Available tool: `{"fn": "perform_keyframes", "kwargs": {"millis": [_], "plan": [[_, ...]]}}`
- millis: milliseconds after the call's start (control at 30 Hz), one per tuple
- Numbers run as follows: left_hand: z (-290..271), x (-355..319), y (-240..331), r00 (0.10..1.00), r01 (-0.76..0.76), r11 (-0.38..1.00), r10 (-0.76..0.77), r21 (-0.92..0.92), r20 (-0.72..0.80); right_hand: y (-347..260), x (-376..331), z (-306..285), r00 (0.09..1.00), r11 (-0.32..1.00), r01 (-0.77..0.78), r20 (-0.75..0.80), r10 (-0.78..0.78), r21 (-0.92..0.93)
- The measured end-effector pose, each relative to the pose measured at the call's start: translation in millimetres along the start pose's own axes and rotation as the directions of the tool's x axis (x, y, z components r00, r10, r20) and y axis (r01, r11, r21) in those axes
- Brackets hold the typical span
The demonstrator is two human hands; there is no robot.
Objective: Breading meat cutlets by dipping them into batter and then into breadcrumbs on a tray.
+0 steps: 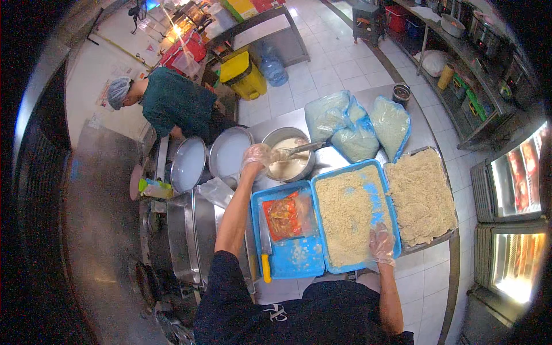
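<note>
Two gloved hands work: my left hand (257, 155) grips tongs (299, 149) in the batter pot (289, 158) mid-tabletop, while my right hand (382, 244) rests loosely open on the crumb tray (351, 214) by the near edge. Dipping step, I judge; crumbing next.

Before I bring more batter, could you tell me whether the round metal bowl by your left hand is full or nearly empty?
Partly full: the metal bowl holds pale batter well below its rim, with the left hand holding tongs in it.

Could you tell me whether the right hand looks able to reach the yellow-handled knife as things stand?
Probably yes: the right hand rests on the crumb tray, and the yellow-handled knife lies uncovered in the neighbouring blue tray.
</note>
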State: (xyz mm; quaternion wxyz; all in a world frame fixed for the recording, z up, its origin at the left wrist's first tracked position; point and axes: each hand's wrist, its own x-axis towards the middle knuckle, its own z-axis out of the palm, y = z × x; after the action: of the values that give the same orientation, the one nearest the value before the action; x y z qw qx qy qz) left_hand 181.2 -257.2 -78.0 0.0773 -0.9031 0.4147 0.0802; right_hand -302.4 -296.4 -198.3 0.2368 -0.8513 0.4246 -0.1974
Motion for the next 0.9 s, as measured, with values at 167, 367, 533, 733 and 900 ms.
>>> {"fn": "perform_keyframes", "kwargs": {"millis": [167,367,533,733,900], "plan": [[4.2,-12.0,6.9,0.998,-0.017,0.994,0.010,-0.109,-0.064,7.2,-7.4,1.2,0.998,0.996,-0.049,0.032,0.046,0.075],[16.3,-30.9,-4.3,0.882,-0.356,0.926,0.377,0.123,-0.283,13.2,-11.5,-3.0,0.993,0.993,-0.111,0.045,0.109,0.037],[33.8,-31.8,-21.5,0.846,-0.345,0.896,0.427,0.281,-0.321,19.0,-7.4,-0.8,0.995,0.995,-0.098,0.007,0.098,-0.025],[38.2,-36.1,-31.5,0.774,-0.409,0.871,0.488,0.271,-0.403,4.0,8.7,-17.2,0.960,0.971,-0.238,0.155,0.233,0.018],[45.3,-28.5,-32.1,0.814,-0.310,0.903,0.414,0.299,-0.407,19.8,-0.9,-0.8,0.998,0.998,-0.051,-0.027,0.052,0.042]]}}
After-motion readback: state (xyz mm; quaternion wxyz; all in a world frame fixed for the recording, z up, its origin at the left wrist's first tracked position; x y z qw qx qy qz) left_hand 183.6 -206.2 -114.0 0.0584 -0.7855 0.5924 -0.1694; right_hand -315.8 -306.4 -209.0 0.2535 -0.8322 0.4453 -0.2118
